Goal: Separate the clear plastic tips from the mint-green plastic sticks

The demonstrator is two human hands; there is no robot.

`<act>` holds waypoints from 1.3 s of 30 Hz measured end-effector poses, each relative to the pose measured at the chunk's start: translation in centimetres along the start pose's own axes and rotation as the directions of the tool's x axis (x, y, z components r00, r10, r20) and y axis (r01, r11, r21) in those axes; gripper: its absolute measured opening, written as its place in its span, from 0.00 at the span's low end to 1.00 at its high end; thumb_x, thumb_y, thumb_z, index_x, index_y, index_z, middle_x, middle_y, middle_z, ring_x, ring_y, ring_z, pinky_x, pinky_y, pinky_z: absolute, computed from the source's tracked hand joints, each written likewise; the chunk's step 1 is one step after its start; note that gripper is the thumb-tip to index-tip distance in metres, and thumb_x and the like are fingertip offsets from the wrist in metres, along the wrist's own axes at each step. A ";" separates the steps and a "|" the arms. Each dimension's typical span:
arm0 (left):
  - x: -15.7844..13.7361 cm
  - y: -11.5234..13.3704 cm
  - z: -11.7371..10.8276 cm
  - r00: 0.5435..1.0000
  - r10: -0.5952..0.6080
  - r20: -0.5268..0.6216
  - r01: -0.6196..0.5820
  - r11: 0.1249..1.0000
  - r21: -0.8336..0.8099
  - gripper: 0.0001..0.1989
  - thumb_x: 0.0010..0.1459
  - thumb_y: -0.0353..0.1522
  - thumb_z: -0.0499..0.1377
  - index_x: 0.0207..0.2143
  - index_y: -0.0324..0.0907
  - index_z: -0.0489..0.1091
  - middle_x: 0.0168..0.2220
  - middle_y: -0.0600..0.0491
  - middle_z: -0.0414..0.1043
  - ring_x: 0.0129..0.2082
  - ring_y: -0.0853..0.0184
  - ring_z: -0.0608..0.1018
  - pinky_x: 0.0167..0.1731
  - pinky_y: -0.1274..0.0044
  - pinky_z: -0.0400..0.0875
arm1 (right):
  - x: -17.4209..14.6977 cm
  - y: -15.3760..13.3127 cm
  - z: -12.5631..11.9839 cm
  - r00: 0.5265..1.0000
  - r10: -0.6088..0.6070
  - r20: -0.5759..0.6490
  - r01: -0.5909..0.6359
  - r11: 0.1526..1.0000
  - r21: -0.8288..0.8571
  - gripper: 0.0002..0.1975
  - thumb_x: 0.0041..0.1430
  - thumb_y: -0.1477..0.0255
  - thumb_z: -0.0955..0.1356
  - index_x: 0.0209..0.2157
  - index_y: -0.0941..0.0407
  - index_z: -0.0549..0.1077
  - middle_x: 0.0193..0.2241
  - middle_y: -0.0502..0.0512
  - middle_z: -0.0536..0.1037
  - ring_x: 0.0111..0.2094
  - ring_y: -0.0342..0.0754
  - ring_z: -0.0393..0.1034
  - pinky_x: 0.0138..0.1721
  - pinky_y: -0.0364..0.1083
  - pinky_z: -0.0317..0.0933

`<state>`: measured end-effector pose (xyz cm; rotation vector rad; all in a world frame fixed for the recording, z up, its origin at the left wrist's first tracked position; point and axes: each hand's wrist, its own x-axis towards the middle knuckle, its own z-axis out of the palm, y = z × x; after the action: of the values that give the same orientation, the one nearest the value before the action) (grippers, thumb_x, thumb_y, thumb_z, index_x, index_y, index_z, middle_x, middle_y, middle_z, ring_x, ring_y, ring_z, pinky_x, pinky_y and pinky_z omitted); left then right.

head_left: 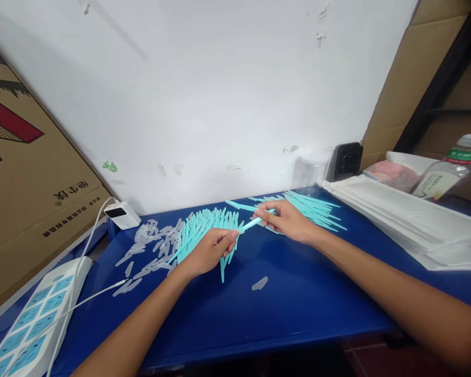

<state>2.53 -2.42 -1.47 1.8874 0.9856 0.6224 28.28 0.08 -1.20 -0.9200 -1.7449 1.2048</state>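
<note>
A slim turquoise eyebrow razor (253,223) spans the gap between my two hands, above the blue table. My left hand (214,248) is closed, thumb and finger pinched at its left end; whether a clear cap sits there I cannot tell. My right hand (284,220) grips the other end between thumb and fingers. Beneath and behind my left hand lies a dense pile of turquoise razors (204,225). Translucent blade caps (153,235) are scattered to its left. One loose cap (259,284) rests in front of my hands. A second pile of razors (314,209) lies beyond my right hand.
A white power strip (43,314) and cables occupy the left edge, near a small white device with a dark screen (122,214). Against the white wall stands a clear jar (313,175). White trays (408,220) and a plastic bottle (447,170) are at right. Cardboard flanks both sides.
</note>
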 end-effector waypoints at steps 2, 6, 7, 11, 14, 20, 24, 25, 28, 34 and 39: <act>0.0 -0.1 0.1 1.000 0.000 -0.013 0.000 1.000 0.000 0.27 0.71 0.49 0.49 0.24 0.41 0.60 0.20 0.59 0.55 0.21 0.72 0.57 0.25 0.78 0.53 | -0.1 0.0 0.1 1.000 -0.018 -0.014 0.018 1.000 -0.007 0.25 0.61 0.48 0.69 0.37 0.58 0.78 0.26 0.51 0.72 0.22 0.39 0.58 0.20 0.40 0.50; -0.1 -0.2 0.2 1.000 -0.008 -0.029 0.007 1.000 -0.008 0.27 0.71 0.49 0.49 0.23 0.41 0.59 0.20 0.59 0.54 0.21 0.72 0.56 0.25 0.78 0.52 | -0.1 -0.1 0.2 0.999 -0.021 -0.027 0.020 1.000 -0.021 0.24 0.62 0.49 0.69 0.38 0.58 0.79 0.26 0.51 0.72 0.22 0.40 0.59 0.20 0.41 0.50; -0.1 -0.2 0.2 0.999 -0.013 -0.029 0.013 1.000 -0.007 0.27 0.71 0.49 0.49 0.23 0.41 0.59 0.20 0.59 0.53 0.21 0.72 0.55 0.25 0.78 0.52 | -0.1 -0.1 0.2 0.999 -0.020 -0.028 0.019 1.000 -0.024 0.24 0.62 0.49 0.69 0.38 0.58 0.79 0.26 0.51 0.72 0.21 0.40 0.58 0.20 0.41 0.50; 0.0 -0.2 0.4 0.999 -0.018 -0.040 0.017 1.000 -0.017 0.27 0.70 0.49 0.49 0.23 0.41 0.59 0.20 0.59 0.53 0.21 0.72 0.55 0.24 0.78 0.52 | 0.0 -0.1 0.3 0.999 -0.034 -0.026 0.033 0.999 -0.043 0.25 0.61 0.48 0.69 0.37 0.57 0.80 0.25 0.52 0.74 0.22 0.41 0.60 0.20 0.41 0.52; 0.2 -0.1 0.4 0.999 -0.006 -0.054 0.005 1.000 -0.020 0.27 0.70 0.50 0.49 0.25 0.41 0.62 0.21 0.59 0.55 0.21 0.72 0.56 0.24 0.78 0.53 | 0.2 -0.2 -0.3 0.998 -0.035 -0.045 0.032 0.997 -0.071 0.26 0.58 0.47 0.71 0.37 0.58 0.82 0.26 0.55 0.77 0.22 0.41 0.61 0.21 0.42 0.53; -0.1 0.3 0.7 0.998 0.006 -0.062 0.003 0.990 0.142 0.27 0.70 0.50 0.49 0.25 0.41 0.66 0.20 0.59 0.54 0.21 0.71 0.58 0.25 0.77 0.52 | 1.1 -0.1 -4.4 0.964 -0.017 -0.267 -0.042 0.975 -0.217 0.26 0.59 0.47 0.70 0.39 0.57 0.83 0.29 0.57 0.81 0.23 0.44 0.64 0.25 0.44 0.58; -0.5 0.7 1.7 0.996 0.073 -0.046 -0.052 0.933 0.356 0.22 0.71 0.46 0.51 0.30 0.42 0.70 0.22 0.59 0.62 0.22 0.70 0.63 0.27 0.76 0.54 | 1.5 0.9 -6.5 0.934 -0.090 -0.345 -0.135 0.805 -0.577 0.21 0.63 0.55 0.68 0.29 0.57 0.82 0.29 0.56 0.83 0.29 0.50 0.74 0.34 0.47 0.62; -0.6 0.9 2.0 0.996 0.090 -0.026 -0.073 0.918 0.389 0.20 0.71 0.46 0.51 0.32 0.43 0.70 0.22 0.59 0.63 0.22 0.70 0.64 0.27 0.76 0.54 | 1.6 1.1 -6.8 0.932 -0.112 -0.346 -0.148 0.751 -0.644 0.20 0.64 0.57 0.68 0.29 0.56 0.82 0.30 0.56 0.84 0.31 0.51 0.75 0.36 0.47 0.62; -0.7 1.2 2.7 0.991 0.127 0.033 -0.128 0.881 0.455 0.15 0.72 0.44 0.52 0.38 0.44 0.70 0.22 0.61 0.62 0.22 0.70 0.64 0.28 0.76 0.54 | 1.7 1.9 -7.0 0.919 -0.188 -0.346 -0.165 0.615 -0.771 0.17 0.65 0.60 0.67 0.34 0.56 0.83 0.37 0.58 0.85 0.38 0.54 0.76 0.39 0.48 0.63; -1.0 1.4 3.3 0.989 0.100 0.113 -0.142 0.863 0.485 0.15 0.69 0.46 0.56 0.42 0.44 0.72 0.21 0.61 0.62 0.21 0.70 0.65 0.26 0.77 0.54 | 1.7 2.2 -6.8 0.877 -0.323 -0.354 -0.166 0.489 -0.857 0.14 0.67 0.63 0.67 0.37 0.57 0.83 0.40 0.61 0.83 0.44 0.57 0.74 0.45 0.50 0.62; -1.2 2.0 4.4 0.983 0.040 0.180 -0.118 0.886 0.449 0.20 0.59 0.51 0.65 0.39 0.43 0.74 0.21 0.61 0.64 0.22 0.71 0.68 0.26 0.78 0.56 | 1.6 1.9 -6.2 0.877 -0.311 -0.367 -0.163 0.525 -0.835 0.13 0.67 0.64 0.68 0.37 0.57 0.82 0.39 0.59 0.83 0.42 0.55 0.75 0.43 0.49 0.62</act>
<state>5.82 -6.08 -1.83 2.3636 1.0107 0.2802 33.45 4.35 -1.30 -1.5192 -1.8851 -0.1089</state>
